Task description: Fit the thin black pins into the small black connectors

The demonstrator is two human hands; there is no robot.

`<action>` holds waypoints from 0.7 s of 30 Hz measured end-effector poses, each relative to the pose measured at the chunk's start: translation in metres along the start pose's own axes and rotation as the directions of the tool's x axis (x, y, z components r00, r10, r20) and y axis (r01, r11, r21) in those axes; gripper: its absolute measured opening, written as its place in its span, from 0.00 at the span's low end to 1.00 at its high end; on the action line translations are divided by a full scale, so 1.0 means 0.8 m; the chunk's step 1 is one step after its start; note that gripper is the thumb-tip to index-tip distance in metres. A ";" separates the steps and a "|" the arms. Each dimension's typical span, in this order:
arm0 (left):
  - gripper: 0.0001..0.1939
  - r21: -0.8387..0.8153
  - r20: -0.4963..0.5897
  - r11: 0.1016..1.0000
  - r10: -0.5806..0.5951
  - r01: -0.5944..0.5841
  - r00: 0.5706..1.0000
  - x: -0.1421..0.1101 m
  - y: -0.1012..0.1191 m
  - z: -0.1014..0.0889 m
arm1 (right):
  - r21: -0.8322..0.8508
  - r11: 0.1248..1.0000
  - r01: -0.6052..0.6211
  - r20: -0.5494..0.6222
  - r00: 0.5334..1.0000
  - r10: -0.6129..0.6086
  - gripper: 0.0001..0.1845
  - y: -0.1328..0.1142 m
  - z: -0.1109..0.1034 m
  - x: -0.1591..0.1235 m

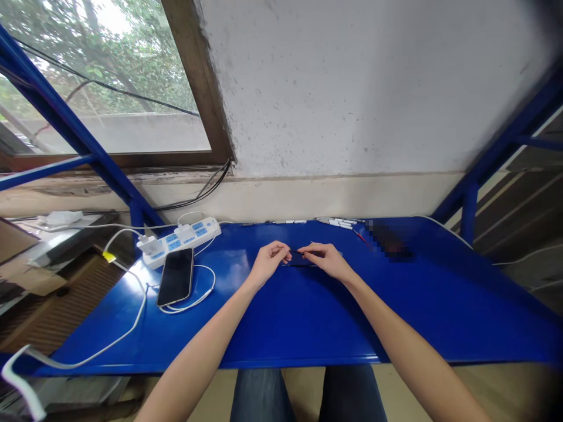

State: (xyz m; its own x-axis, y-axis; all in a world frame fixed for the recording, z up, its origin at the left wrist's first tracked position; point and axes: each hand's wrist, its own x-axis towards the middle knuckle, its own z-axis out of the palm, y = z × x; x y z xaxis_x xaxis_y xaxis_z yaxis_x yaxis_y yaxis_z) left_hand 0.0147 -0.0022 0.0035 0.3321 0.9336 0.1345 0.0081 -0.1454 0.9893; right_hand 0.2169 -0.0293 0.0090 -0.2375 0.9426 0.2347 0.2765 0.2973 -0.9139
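Observation:
Over the middle of the blue table (281, 328), my left hand (270, 259) and my right hand (328, 258) face each other, fingertips pinched. Between them runs a thin black pen-like piece (296, 252), with one end in each hand; its exact kind is too small to make out. Just below the fingers, a slim dark stick (301, 265) lies flat on the tabletop. Part of something thin and pale shows behind my right hand, mostly covered by it.
White pens (341, 223) lie in a group by the wall, with a red-tipped one (359, 235) near a blurred dark object (389, 239). To the left are a phone (176, 278), its white cable (213, 284) and a power strip (182, 239). Blue posts flank the table.

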 end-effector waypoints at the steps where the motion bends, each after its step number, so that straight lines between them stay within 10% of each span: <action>1: 0.15 0.030 0.004 1.000 0.003 -0.004 1.000 0.000 0.000 0.000 | -0.099 0.995 0.034 -0.004 0.999 -0.034 0.12 -0.002 0.001 0.000; 11: 0.20 0.451 -0.196 0.887 0.203 -0.096 0.959 0.002 0.003 -0.014 | -0.477 0.870 0.129 0.034 0.991 -0.128 0.13 0.011 0.005 0.000; 21: 0.10 0.900 -0.115 0.436 0.212 0.012 0.971 0.001 -0.010 -0.039 | -0.550 0.815 0.181 0.063 0.982 -0.176 0.15 0.037 0.013 0.002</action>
State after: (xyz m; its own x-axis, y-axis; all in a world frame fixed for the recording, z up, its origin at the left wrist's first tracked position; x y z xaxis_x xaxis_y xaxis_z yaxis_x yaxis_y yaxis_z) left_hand -0.0142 0.0101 -0.0025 0.2156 0.9131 0.3462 0.8562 -0.3472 0.3825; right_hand 0.2151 -0.0201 -0.0213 -0.3409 0.8641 0.3704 0.6946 0.4970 -0.5202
